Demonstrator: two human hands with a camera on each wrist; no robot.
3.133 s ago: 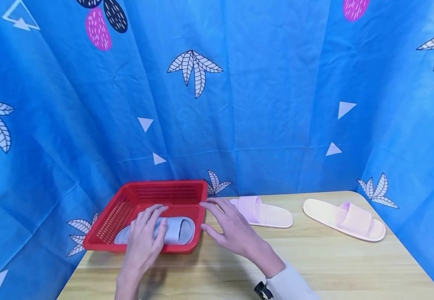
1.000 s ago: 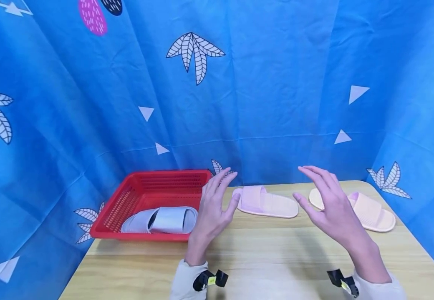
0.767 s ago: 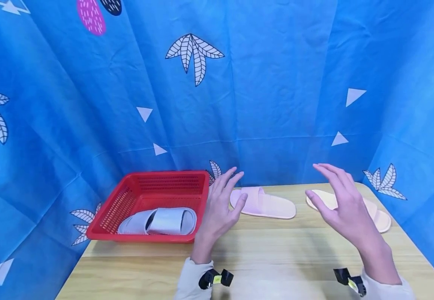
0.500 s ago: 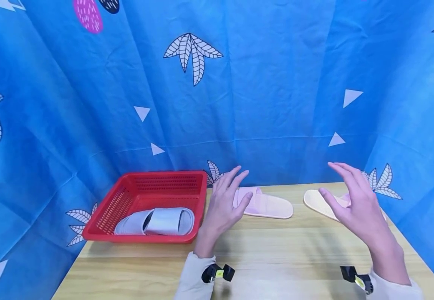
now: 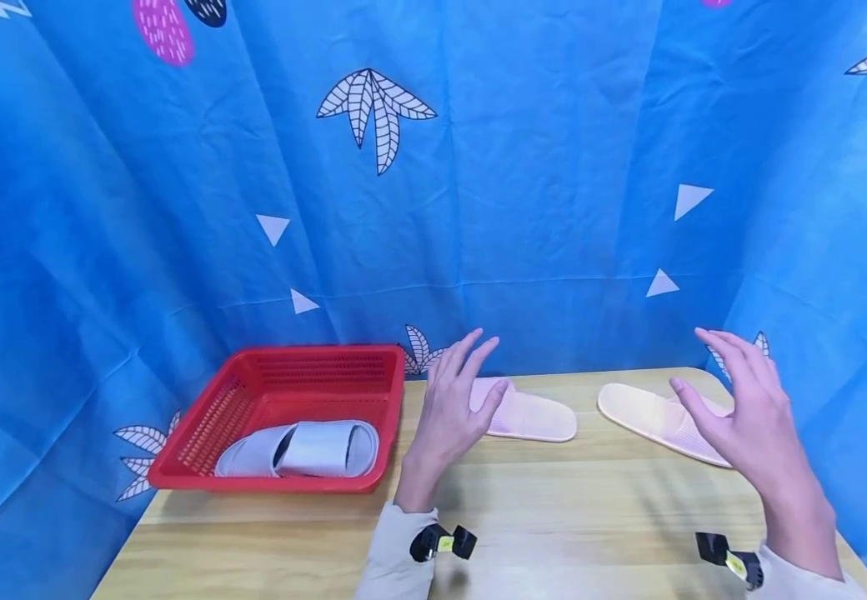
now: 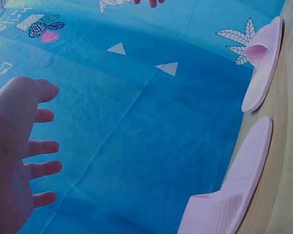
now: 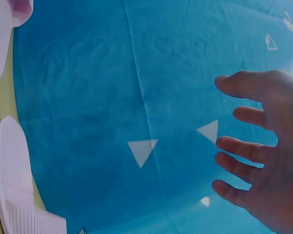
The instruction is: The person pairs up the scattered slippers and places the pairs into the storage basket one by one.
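Observation:
In the head view my left hand [image 5: 448,412] hovers with spread, relaxed fingers in front of one pale pink slipper [image 5: 538,417], hiding part of its strap end. My right hand [image 5: 749,412], likewise holding nothing, hangs over the right end of the other pink slipper [image 5: 643,412] and covers its heel or toe tip. Both wrist views show bare fingers against the blue cloth, away from the slippers. A grey slipper [image 5: 321,448] lies in the red plastic basket [image 5: 167,475] at the left, overlapping a second grey shape [image 5: 249,454] there.
The wooden table [image 5: 553,517] carries the basket at its left and the pink slippers along its back. A blue patterned curtain [image 5: 538,208] rises behind and on both sides. Black cameras on straps [image 5: 441,543] sit at both wrists.
Both hands have left the basket area, moving rightward and apart; the right hand has travelled farther, over the far pink slipper. The slippers and basket stay where they were.

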